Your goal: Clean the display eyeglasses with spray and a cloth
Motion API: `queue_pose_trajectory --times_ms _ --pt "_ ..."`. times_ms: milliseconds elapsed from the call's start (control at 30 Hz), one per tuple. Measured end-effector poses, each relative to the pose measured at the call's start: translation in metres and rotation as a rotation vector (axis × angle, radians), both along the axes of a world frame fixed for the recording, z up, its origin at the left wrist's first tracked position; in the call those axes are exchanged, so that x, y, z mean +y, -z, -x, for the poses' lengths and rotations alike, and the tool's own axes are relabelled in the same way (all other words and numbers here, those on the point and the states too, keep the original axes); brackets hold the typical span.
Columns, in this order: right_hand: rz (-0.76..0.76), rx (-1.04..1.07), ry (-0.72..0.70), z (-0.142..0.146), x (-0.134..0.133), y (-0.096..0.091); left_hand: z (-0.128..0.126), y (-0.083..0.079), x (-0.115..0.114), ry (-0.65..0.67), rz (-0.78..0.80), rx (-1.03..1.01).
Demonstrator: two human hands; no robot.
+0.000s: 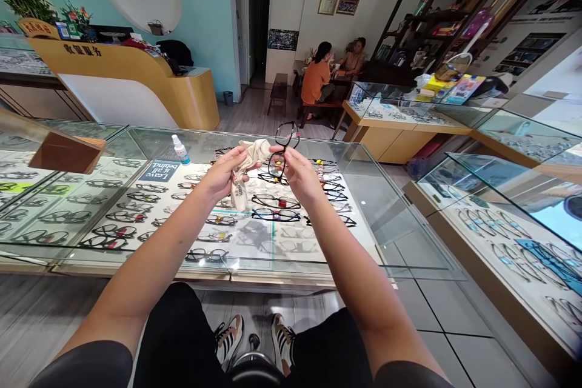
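**Q:** What are the hands holding?

**A:** The right hand (297,176) pinches a pair of black thin-rimmed plastic spectacles (282,149) at the lower lens, so the frame stands on end with one lens above the other. The left hand (225,173) is closed around a soft beige cleaning cloth (248,160). The top of the cloth reaches towards the spectacles and its tail hangs below the fist.

**Q:** Where is all this?

**A:** It is held in the air over the far half of a glass display counter (391,212), about midway between the counter's left and right edges. A small white spray bottle (180,150) stands near the far edge, to the left of the hands. Rows of eyeglass frames (273,215) lie under the glass.

**Q:** How would the spectacles handle?

**A:** They are probably light and rigid at the rim, with slim arms that bend easily and lenses that smudge. The rim or the bridge looks like the safest place to grip. The cloth is limp and would fold to any shape.
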State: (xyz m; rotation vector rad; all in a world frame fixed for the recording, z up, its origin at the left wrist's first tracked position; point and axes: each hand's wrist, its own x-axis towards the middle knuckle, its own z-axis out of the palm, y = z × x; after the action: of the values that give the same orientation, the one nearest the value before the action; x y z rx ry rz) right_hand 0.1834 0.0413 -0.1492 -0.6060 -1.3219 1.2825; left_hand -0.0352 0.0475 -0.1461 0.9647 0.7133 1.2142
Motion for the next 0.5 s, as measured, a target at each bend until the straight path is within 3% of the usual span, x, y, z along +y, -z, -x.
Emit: queue_pose_trajectory --times_ms 200,500 --pt "-0.036 -0.005 0.015 0.001 0.001 0.003 -0.006 0.002 -0.007 0.088 -0.024 -0.05" --pt "-0.003 -0.032 -0.062 0.007 -0.006 0.002 -0.012 0.006 -0.013 0.184 -0.011 0.117"
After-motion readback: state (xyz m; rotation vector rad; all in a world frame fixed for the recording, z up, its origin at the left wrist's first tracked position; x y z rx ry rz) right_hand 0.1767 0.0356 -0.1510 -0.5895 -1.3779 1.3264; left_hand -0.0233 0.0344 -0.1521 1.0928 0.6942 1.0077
